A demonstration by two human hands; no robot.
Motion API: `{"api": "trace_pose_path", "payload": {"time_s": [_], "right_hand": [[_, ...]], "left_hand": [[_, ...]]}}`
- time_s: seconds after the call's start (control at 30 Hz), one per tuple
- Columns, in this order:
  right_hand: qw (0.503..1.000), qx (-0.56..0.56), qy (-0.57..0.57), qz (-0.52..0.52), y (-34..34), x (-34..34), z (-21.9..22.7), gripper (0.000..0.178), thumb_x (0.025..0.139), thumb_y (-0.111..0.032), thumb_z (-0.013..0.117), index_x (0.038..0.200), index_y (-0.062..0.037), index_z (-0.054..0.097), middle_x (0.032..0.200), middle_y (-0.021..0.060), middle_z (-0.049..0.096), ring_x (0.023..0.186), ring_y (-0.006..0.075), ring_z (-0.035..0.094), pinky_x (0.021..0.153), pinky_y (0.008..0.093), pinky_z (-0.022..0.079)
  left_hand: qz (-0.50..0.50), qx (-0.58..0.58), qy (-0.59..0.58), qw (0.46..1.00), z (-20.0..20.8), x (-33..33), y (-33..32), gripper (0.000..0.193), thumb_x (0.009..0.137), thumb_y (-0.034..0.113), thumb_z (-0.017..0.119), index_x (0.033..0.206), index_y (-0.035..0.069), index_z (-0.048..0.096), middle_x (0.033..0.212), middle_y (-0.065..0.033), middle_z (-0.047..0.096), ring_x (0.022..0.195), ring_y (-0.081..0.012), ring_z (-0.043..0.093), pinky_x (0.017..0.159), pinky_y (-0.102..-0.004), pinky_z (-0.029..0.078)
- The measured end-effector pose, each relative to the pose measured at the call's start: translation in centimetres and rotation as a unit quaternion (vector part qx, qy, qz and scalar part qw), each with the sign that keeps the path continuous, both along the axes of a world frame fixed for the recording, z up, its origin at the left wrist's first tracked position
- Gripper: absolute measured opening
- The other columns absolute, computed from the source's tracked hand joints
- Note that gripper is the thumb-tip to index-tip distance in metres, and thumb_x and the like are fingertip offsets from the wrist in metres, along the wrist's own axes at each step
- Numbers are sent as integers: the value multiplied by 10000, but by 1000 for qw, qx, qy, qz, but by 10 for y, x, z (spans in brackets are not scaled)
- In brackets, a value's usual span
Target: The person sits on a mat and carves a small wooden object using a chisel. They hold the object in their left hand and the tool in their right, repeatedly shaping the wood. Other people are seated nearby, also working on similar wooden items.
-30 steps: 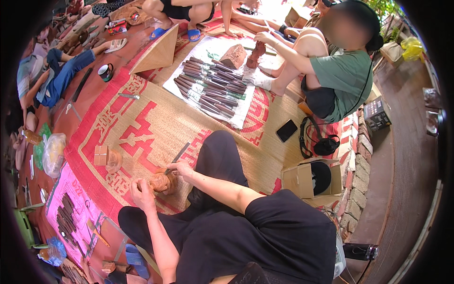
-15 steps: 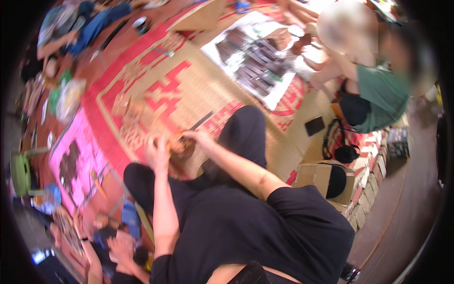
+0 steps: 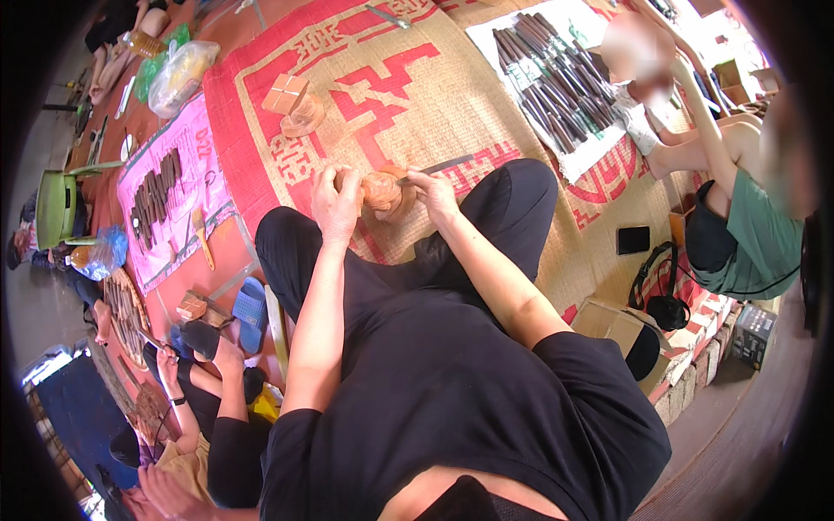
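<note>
I sit cross-legged with both hands in front of me over a woven mat. My left hand point(image 3: 335, 203) is closed around the side of a rounded, carved piece of reddish-brown wood point(image 3: 380, 193). My right hand point(image 3: 434, 196) pinches a slim, dark carving tool point(image 3: 453, 163) at the wood's right side. One end of that tool meets the wood, and its long dark part sticks out past my fingers to the right. The exact tip is too small to make out.
On the red-and-tan mat point(image 3: 486, 95), wooden blocks point(image 3: 285, 94) lie ahead to the left. Dark-handled tools cover a white cloth point(image 3: 577, 165) ahead right and a pink cloth point(image 3: 161, 265) at left. A phone point(image 3: 633, 240) lies right. Other people sit at both sides.
The view has shifted, so the surroundings sit differently in the picture and look sharper. Both my hands stay on the carved wood, with the tool still in my right.
</note>
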State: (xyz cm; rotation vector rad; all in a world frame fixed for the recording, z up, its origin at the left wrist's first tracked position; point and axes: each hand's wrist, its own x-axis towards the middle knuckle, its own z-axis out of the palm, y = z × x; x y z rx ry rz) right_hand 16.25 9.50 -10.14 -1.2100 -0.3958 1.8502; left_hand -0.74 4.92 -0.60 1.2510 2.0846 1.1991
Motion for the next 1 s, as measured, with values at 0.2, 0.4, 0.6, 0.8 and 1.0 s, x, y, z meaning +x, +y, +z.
{"api": "trace_pose_path", "payload": {"time_s": [0.2,0.4,0.6,0.8,1.0], "right_hand": [[998,37,18,40,-3,-1,1,259,763,-80,728,954,-21,564,939,89,679,891,168,628,820,312,463],[997,-36,-63,-3,13,5,-6,231,758,-93,742,904,-48,569,974,79,662,912,169,616,878,343,436],[998,37,-17,47,3,-10,16,237,766,-105,732,895,-53,540,1002,90,666,930,177,614,848,348,433],[997,-32,-52,-37,12,-5,5,210,748,-49,722,935,-2,637,870,72,658,795,168,632,755,298,478],[996,40,-62,51,3,-17,17,222,760,-98,739,895,-38,573,924,88,660,816,176,630,765,302,467]], "left_hand": [[1,-9,-2,1000,-5,-4,0,274,803,295,614,925,51,626,983,-117,593,949,-290,582,844,-387,437],[2,-20,23,1000,4,4,0,270,804,302,605,935,67,633,1009,-109,600,956,-299,580,851,-395,438],[7,-29,15,999,3,-1,0,263,804,305,598,934,80,638,1018,-106,602,969,-307,573,850,-409,438],[8,-28,31,999,7,4,-1,261,801,306,599,933,84,642,1020,-95,602,955,-310,573,845,-410,440],[16,-46,14,999,6,3,-1,253,803,308,597,928,92,643,1007,-94,599,942,-316,568,840,-413,439]]}}
